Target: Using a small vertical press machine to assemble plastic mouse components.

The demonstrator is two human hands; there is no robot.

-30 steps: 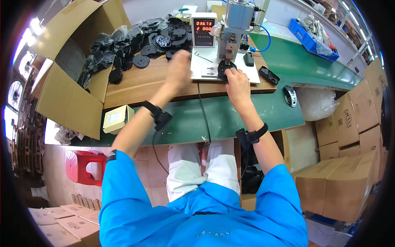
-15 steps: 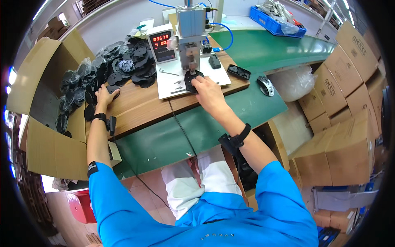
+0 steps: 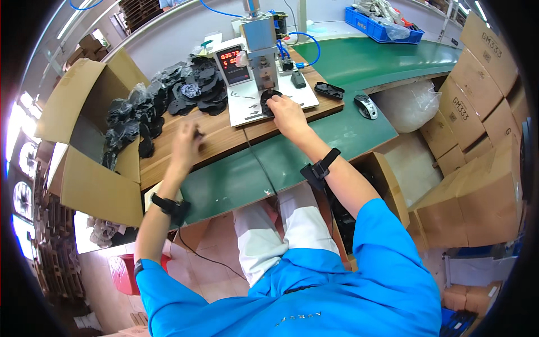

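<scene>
My right hand (image 3: 287,116) grips a flat black plastic part (image 3: 268,102) with closed fingers, on the white base plate (image 3: 242,117) right under the head of a bench press (image 3: 261,62). Over the wooden board, my left hand (image 3: 186,147) is smeared by motion. Its fingers look closed on a small dark piece (image 3: 198,134), apparently a black plastic part; its shape is unclear. Beyond that hand lies a heap of black plastic parts (image 3: 209,84), with more in clear bags (image 3: 126,115) farther left.
An open cardboard box (image 3: 104,177) stands at the left. A control box with a red display (image 3: 231,64) sits beside the press. To its right are a black tray-like part (image 3: 329,90) and a computer mouse (image 3: 366,106). Stacked cartons (image 3: 461,115) and a blue crate (image 3: 382,31) lie beyond.
My left hand has come away from the heap, moving right and toward me with a dark piece at its fingertips. My right hand stays at the press. The whole view has shifted slightly.
</scene>
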